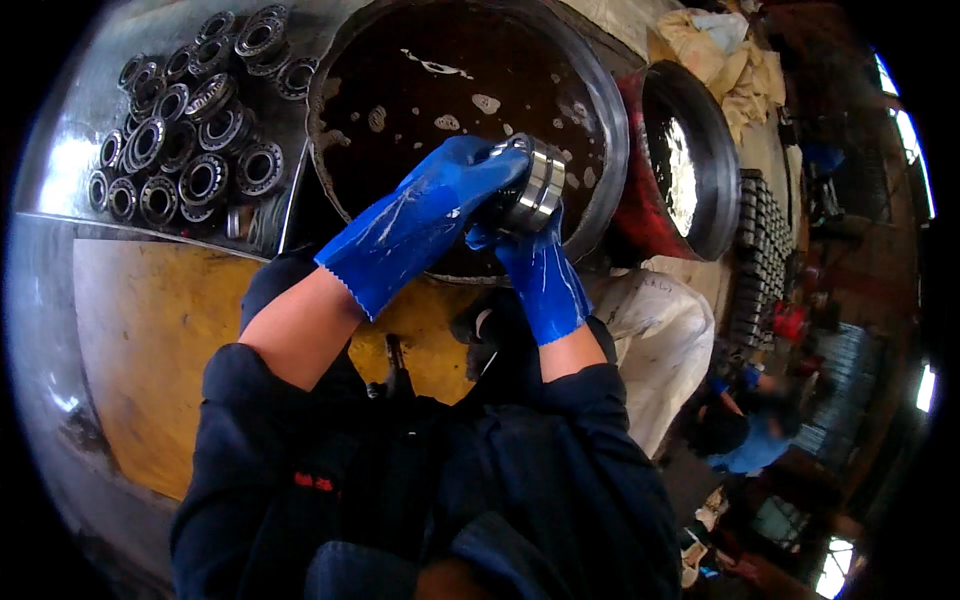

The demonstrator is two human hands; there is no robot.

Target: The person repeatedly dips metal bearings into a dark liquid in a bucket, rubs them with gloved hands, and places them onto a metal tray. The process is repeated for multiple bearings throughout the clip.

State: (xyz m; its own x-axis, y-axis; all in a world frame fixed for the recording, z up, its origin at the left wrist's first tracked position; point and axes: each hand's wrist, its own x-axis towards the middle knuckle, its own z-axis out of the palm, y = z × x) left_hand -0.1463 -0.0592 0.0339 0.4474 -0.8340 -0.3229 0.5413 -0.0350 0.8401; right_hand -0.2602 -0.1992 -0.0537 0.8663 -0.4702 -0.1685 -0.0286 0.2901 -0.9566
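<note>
Between my two gloved hands is a shiny steel bearing ring [541,184] with a groove around its outside. My left hand [475,172], in a blue rubber glove, grips its left side with the fingers wrapped over the upper edge. From below and to the right, my right hand [530,245] in a matching glove closes on it; most of its fingers are hidden. The ring is held tilted above a large round tub [612,120] of dark liquid with patches of foam.
A metal tray [75,190] at the upper left carries a heap of roller bearings [204,178]. Right of the tub stands a red drum [640,190] with liquid inside. Stacked metal parts [762,250] and a white sack [665,320] lie further right. Another person [755,440] works at the far right.
</note>
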